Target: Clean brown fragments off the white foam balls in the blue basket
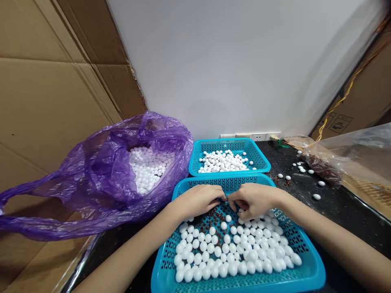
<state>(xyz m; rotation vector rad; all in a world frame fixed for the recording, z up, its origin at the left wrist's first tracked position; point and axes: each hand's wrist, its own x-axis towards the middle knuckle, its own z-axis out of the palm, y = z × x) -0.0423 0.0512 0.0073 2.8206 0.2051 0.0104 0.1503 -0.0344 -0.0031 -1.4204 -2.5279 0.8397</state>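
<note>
My left hand and my right hand are close together over the far half of the front blue plastic basket. The fingers of both are curled inward with the tips nearly meeting, and whatever they pinch is hidden or too small to name. Many small white egg-shaped balls lie in the near and right part of this basket. Reddish-brown bits are scattered on its floor below my left hand. Two loose white balls lie between the hands and the main heap.
Behind stands a second blue basket of white balls, against the wall. A purple plastic bag full of white balls sits at left beside cardboard. On the black table at right are stray balls and a clear bag of brown bits.
</note>
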